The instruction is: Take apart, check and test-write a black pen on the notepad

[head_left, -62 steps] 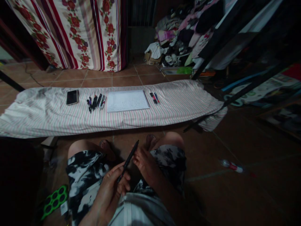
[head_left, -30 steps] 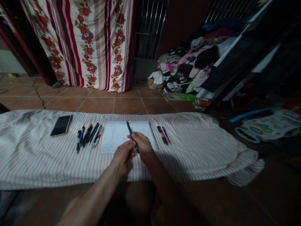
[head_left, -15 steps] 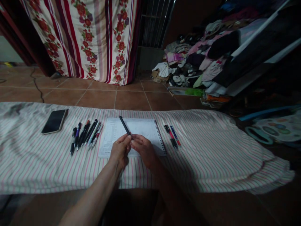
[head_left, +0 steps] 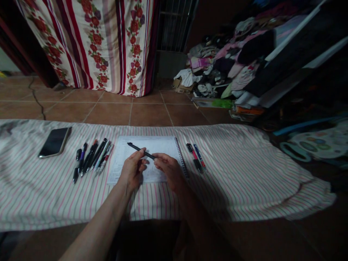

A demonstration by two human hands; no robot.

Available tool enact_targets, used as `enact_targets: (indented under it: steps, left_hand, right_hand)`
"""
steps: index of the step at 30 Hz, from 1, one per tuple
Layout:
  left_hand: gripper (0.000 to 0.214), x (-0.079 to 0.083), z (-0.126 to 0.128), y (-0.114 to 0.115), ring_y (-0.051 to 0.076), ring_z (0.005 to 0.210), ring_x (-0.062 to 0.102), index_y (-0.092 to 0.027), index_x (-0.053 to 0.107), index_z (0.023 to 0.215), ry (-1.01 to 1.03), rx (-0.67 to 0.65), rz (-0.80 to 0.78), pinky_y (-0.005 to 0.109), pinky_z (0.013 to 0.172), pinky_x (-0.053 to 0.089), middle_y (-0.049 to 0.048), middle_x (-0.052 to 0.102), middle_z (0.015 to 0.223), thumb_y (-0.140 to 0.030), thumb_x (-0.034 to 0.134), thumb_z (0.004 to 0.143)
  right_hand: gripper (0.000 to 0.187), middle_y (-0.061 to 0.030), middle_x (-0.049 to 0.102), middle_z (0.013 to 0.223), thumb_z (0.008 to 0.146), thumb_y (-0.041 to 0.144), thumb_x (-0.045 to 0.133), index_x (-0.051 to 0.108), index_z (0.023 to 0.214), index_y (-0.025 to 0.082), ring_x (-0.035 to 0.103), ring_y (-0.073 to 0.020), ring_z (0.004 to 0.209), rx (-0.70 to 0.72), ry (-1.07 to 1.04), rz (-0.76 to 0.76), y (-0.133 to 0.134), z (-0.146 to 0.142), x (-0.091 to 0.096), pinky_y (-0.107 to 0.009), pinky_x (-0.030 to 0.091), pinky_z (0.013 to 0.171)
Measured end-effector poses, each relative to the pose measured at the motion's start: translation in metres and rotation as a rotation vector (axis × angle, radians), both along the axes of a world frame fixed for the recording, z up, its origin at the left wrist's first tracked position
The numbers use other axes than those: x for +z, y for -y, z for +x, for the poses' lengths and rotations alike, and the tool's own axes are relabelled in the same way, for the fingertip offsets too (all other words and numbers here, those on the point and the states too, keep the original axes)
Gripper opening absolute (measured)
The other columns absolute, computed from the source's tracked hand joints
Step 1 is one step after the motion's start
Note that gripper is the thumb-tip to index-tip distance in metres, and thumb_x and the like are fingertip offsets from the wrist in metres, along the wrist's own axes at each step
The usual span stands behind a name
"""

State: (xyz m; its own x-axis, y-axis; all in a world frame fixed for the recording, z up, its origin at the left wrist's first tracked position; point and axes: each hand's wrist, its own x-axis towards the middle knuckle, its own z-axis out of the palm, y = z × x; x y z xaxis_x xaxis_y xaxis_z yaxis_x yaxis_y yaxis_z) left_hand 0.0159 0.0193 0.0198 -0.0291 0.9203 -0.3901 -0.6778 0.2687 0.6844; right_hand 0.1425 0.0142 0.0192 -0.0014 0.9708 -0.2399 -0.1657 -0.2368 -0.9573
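A black pen is held slantwise above a spiral notebook, its far end pointing up and left. My left hand pinches it near the middle between thumb and finger. The fingertips of my right hand grip its lower right end. Beneath both hands lies the notebook's page, with faint print or writing on it and the spiral along its right side. Left of the notebook several pens lie side by side. To its right are a red-and-black pen and a blue pen.
A phone rests at the left on the striped cloth covering the low surface. Beyond its far edge are the tiled floor, a flowered curtain and a heap of clothes. A pale patterned object stands at the right.
The pen has turned from steep to flatter, its far end swinging left. My hands have moved apart, the left one sliding along the pen. The view has shifted slightly.
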Motion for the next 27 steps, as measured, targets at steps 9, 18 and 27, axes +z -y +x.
enact_targets:
  steps: [9, 18, 27]
  left_hand:
    - [0.008, 0.010, 0.007, -0.001, 0.008, 0.050, 0.062, -0.009, 0.062, 0.085, 0.068, 0.029, -0.102, 0.011, 0.038, 0.044, 0.0019, 0.062, 0.062, -0.009, 0.055, 0.082]
    - [0.013, 0.014, 0.009, 0.001, 0.010, 0.053, 0.064, -0.009, 0.061, 0.086, 0.087, 0.055, -0.107, 0.011, 0.038, 0.047, 0.0031, 0.063, 0.063, -0.007, 0.049, 0.085]
    - [0.012, 0.013, 0.006, 0.000, 0.011, 0.054, 0.065, -0.010, 0.060, 0.085, 0.079, 0.083, -0.139, 0.013, 0.040, 0.048, 0.0048, 0.065, 0.069, -0.007, 0.048, 0.085]
  right_hand:
    - [0.038, 0.0023, 0.058, 0.071, 0.053, 0.023, 0.075, 0.062, 0.088, 0.016, 0.053, -0.0077, 0.064, -0.205, -0.397, -0.094, -0.004, -0.006, -0.001, -0.021, 0.044, 0.063]
    - [0.023, 0.0049, 0.058, 0.067, 0.058, 0.019, 0.074, 0.063, 0.077, 0.021, 0.055, -0.0061, 0.061, -0.190, -0.592, -0.110, -0.005, -0.012, -0.017, -0.017, 0.048, 0.062]
    - [0.018, 0.0050, 0.059, 0.064, 0.061, 0.012, 0.070, 0.065, 0.077, 0.017, 0.055, -0.0024, 0.055, -0.250, -0.608, -0.156, -0.007, -0.010, -0.014, -0.009, 0.046, 0.054]
